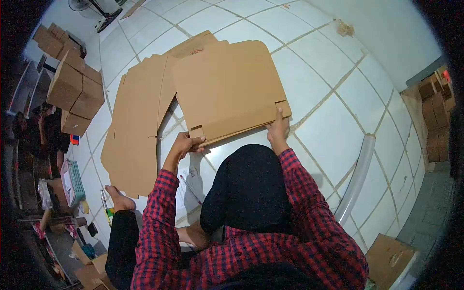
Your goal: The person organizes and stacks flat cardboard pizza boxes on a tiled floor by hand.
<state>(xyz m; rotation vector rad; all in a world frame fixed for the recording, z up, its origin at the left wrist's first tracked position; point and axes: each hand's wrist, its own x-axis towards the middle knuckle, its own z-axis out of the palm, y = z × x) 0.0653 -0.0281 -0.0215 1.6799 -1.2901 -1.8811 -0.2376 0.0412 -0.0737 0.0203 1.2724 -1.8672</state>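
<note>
A brown cardboard box blank, partly folded, lies in front of me with its near edge raised along a fold. My left hand pinches the left corner of that edge, thumb on top. At the right corner, my right hand grips beside a small flap, its index finger stretched along the board and the other fingers underneath. More flat cardboard sheets are spread to the left and partly under the blank. A sheet of paper with a pen on it rests on the floor between my left arm and knee.
White floor tiles surround me. Stacked cartons and a green basket stand at the left. A long plastic-wrapped roll lies at the right, near another carton. A fan is at the far left.
</note>
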